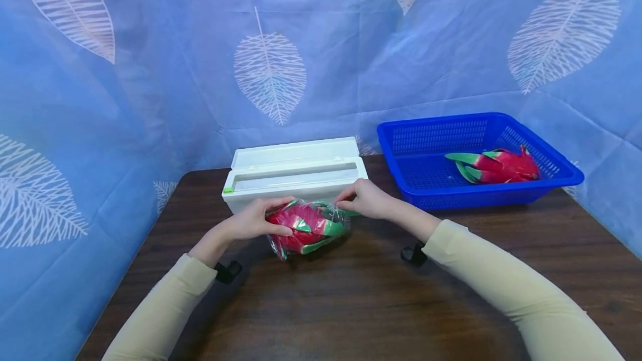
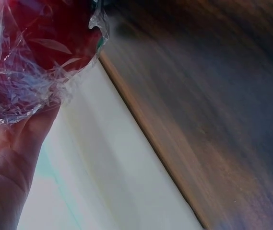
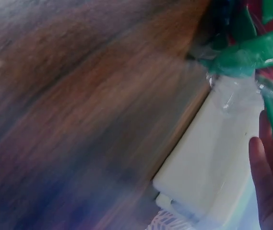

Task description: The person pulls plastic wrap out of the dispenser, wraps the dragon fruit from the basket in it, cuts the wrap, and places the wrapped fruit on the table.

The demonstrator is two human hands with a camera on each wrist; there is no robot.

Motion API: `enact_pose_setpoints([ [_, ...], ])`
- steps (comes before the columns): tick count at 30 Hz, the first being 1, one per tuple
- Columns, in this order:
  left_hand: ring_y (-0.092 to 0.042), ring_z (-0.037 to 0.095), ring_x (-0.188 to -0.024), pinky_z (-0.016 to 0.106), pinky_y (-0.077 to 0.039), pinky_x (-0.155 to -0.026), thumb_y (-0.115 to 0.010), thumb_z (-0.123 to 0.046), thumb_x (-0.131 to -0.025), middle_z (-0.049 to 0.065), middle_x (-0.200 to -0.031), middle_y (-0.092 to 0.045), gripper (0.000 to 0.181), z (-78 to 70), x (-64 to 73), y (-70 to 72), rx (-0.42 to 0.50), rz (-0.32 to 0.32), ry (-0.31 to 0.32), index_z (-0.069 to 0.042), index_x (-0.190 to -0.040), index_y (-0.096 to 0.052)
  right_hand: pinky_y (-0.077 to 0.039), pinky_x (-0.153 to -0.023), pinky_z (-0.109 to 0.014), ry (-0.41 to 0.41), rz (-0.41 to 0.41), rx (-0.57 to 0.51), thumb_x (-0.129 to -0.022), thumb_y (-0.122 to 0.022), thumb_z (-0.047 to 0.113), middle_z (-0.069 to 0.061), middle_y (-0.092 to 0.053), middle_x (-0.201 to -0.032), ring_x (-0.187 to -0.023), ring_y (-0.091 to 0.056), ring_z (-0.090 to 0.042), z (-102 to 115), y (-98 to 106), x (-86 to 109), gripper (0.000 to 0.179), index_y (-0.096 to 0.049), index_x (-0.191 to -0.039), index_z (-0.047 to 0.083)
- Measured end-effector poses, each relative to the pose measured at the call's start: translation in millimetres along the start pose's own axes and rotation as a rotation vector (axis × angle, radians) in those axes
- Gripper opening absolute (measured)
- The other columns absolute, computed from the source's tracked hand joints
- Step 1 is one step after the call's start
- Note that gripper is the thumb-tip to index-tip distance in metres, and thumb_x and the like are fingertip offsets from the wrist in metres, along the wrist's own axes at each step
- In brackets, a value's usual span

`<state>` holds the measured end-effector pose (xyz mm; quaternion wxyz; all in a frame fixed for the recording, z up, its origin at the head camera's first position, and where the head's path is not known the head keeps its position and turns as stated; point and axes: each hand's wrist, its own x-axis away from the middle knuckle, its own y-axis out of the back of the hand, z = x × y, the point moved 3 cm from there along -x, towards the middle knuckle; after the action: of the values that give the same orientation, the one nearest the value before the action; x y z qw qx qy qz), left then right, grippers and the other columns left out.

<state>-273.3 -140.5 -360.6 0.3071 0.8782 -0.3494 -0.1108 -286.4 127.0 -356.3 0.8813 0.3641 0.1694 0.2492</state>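
Observation:
A red dragon fruit (image 1: 308, 231) with green scales is wrapped in crinkled cling film and held above the dark wooden table. At its left end my left hand (image 1: 253, 220) grips it, thumb across the near side and fingers over the top. The left wrist view shows bunched cling film (image 2: 26, 91) over the red skin, against the palm side of that hand. My right hand (image 1: 368, 199) is at the fruit's other end, thumb and fingertips pinching the film's edge. Loose film (image 3: 230, 98) hangs past the green scales (image 3: 251, 55) in the right wrist view.
Right behind the fruit stands a white cling film dispenser (image 1: 296, 156), its lid raised and a film roll inside. A blue plastic basket (image 1: 476, 196) at the back right holds another dragon fruit (image 1: 504, 166), unwrapped. Blue leaf-patterned cloth (image 1: 321, 43) hangs behind the table (image 1: 351, 305).

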Motion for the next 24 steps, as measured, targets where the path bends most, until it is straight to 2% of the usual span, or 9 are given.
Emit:
enact_pose_setpoints([
  [3, -0.055, 0.027, -0.112, 0.033, -0.055, -0.081, -0.08, -0.023, -0.082, 0.011, -0.13, -0.057, 0.077, -0.9, -0.1, 0.7, 0.0, -0.004, 0.007, -0.009, -0.147, -0.042, -0.047, -0.064, -0.028, 0.044, 0.026, -0.019, -0.095, -0.064, 0.013, -0.003, -0.073, -0.091, -0.072, -0.057, -0.011, 0, 2, 0.9, 0.016, -0.077, -0.099, 0.005],
  [7, -0.056, 0.025, -0.11, 0.032, -0.055, -0.082, -0.079, -0.023, -0.083, 0.012, -0.129, -0.057, 0.076, 0.6, -0.6, 0.4, -0.004, 0.001, 0.005, -0.008, -0.147, -0.042, -0.048, -0.069, -0.027, 0.032, -0.041, -0.061, -0.095, -0.065, 0.018, -0.004, -0.073, -0.099, -0.083, -0.062, -0.011, 3, 5, 1.5, 0.019, -0.077, -0.103, 0.005],
  [10, -0.057, 0.024, -0.107, 0.032, -0.055, -0.081, -0.079, -0.023, -0.083, 0.011, -0.128, -0.058, 0.075, 0.6, -1.0, 0.1, -0.001, 0.001, 0.006, -0.008, -0.147, -0.042, -0.043, -0.057, -0.027, 0.011, -0.068, -0.065, -0.09, -0.071, 0.022, -0.007, -0.074, -0.089, -0.064, -0.055, -0.012, 7, 4, 1.8, 0.022, -0.077, -0.105, 0.007],
  [14, -0.057, 0.023, -0.108, 0.032, -0.055, -0.082, -0.078, -0.021, -0.083, 0.01, -0.128, -0.058, 0.075, -1.9, -0.6, 0.0, 0.009, -0.002, 0.014, -0.009, -0.147, -0.042, -0.036, -0.052, -0.027, -0.004, -0.04, -0.029, -0.086, -0.076, 0.024, -0.006, -0.074, -0.086, -0.055, -0.042, -0.012, 10, -4, 1.7, 0.027, -0.076, -0.108, 0.008],
  [19, -0.057, 0.025, -0.109, 0.034, -0.055, -0.082, -0.078, -0.018, -0.083, 0.01, -0.127, -0.058, 0.074, -3.6, -2.0, -0.9, 0.013, -0.004, -0.003, -0.01, -0.148, -0.042, -0.047, -0.064, -0.027, -0.034, -0.041, -0.032, -0.085, -0.077, 0.02, -0.007, -0.073, -0.102, -0.073, -0.059, -0.01, 4, -9, -0.5, 0.029, -0.075, -0.11, 0.006],
  [24, -0.058, 0.023, -0.107, 0.032, -0.055, -0.081, -0.078, -0.021, -0.083, 0.009, -0.125, -0.059, 0.073, -2.6, -5.2, -0.9, 0.003, 0.0, -0.012, -0.011, -0.146, -0.044, -0.051, -0.07, -0.028, -0.063, -0.044, -0.06, -0.086, -0.075, 0.017, -0.007, -0.074, -0.096, -0.085, -0.066, -0.012, -4, -12, -4.8, 0.021, -0.077, -0.103, 0.005],
])
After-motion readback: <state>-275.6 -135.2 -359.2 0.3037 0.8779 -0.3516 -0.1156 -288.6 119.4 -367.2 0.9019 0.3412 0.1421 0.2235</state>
